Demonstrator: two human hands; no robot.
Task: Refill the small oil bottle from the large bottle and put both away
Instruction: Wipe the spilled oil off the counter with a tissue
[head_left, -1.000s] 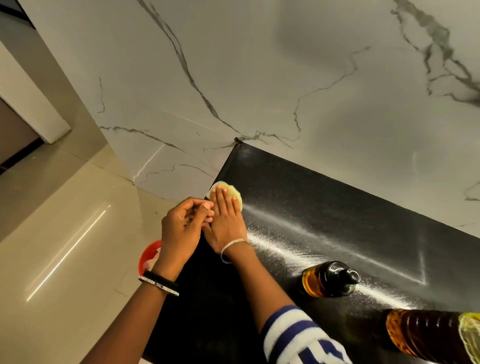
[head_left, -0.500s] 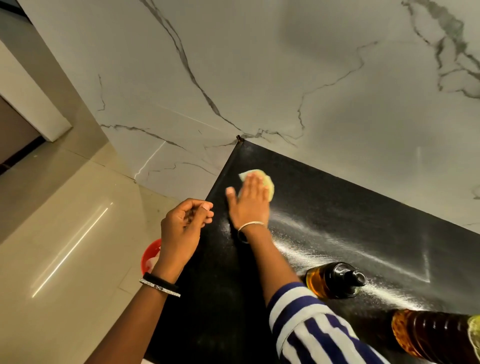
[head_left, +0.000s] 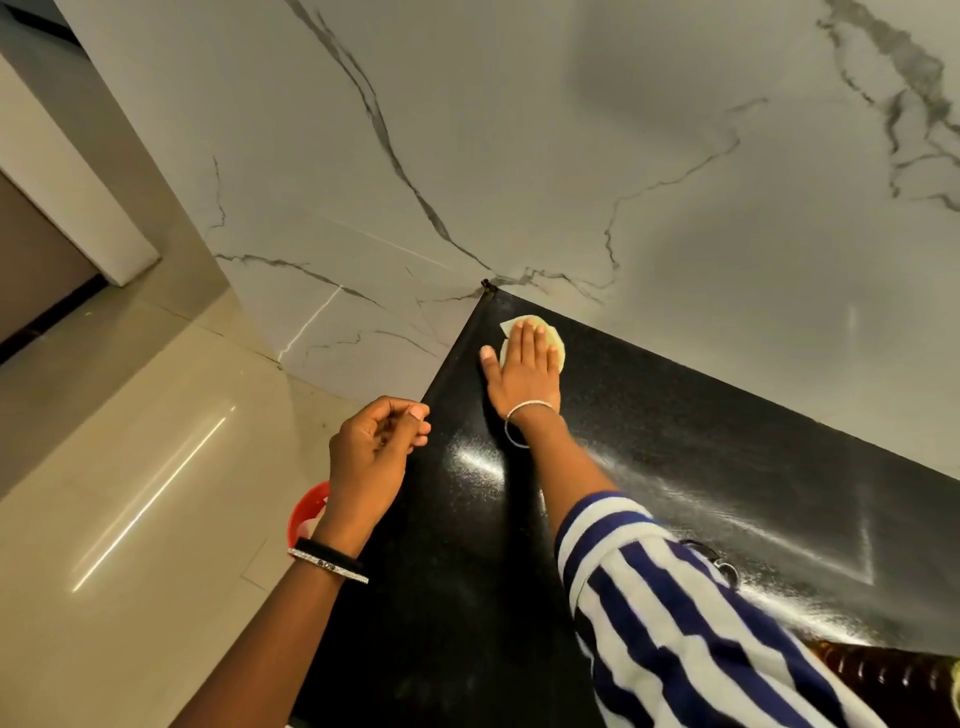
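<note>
- Since 1 s ago: R hand (head_left: 524, 371) has pushed the pale yellow-green cloth pad (head_left: 555, 340) out to the far corner of the glossy black bench (head_left: 727, 457), approx. 12 o'clock. The arm is now stretched, so the blue-and-white striped sleeve (head_left: 675, 623) hides most of the small oil bottle. L hand (head_left: 371, 457) has barely shifted.
- Grips: R hand lies flat, fingers straight, pressing the cloth pad. L hand is loosely curled off the bench's 9 o'clock edge, nothing seen in it.
- Task things: large ribbed amber plastic bottle (head_left: 893, 680) at 5 o'clock, cut by the frame edge. Only the small oil bottle's dark spout top (head_left: 724, 566) peeks past the sleeve.
- Risk: if the arm pulls back low, sleeve or elbow could clip the small oil bottle & tip it, causing a spill.
- Risk: the bench streaks are prob. oil film. Greasy fingers may let a bottle slip when lifted.
- Risk: the cloth pad sits close to the corner. An overshoot would drop it to the floor, near the red round tub (head_left: 306, 514).
</note>
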